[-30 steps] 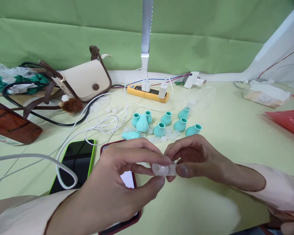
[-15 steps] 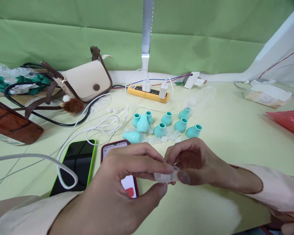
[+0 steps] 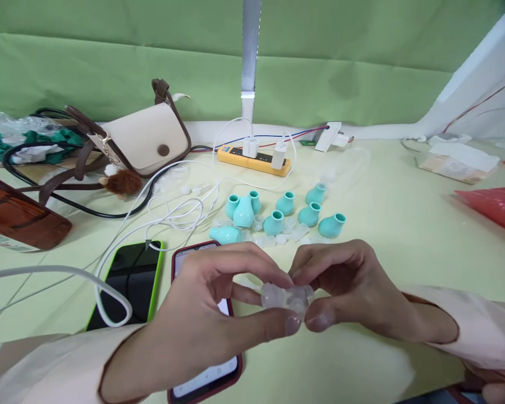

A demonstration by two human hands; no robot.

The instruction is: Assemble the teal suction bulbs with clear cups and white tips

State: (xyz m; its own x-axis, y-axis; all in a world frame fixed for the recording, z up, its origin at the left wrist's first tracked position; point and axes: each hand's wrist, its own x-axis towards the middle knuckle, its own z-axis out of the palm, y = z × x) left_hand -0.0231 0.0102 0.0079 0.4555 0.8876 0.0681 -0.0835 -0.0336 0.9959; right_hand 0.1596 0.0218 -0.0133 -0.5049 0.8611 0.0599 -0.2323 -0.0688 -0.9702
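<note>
Between both hands is a small translucent plastic piece, wider at its ends, held above the table's near side. The thumb and fingers of my left hand pinch it from the left. My right hand grips its right end with thumb and fingertips, which partly cover it. Whether it is one part or two joined parts I cannot make out. Beyond the hands stand several turquoise bulb-shaped pieces with open necks; one lies on its side. Small clear plastic parts are scattered among them.
A phone with a red case lies under my left hand, beside a green-edged phone. White cables loop across the left. Behind are a yellow power strip and a cream handbag. A red plastic package lies right.
The clear piece has shifted in the fingers. My left thumb has moved right along its underside, and my right thumb has come lower, off the piece's front.
</note>
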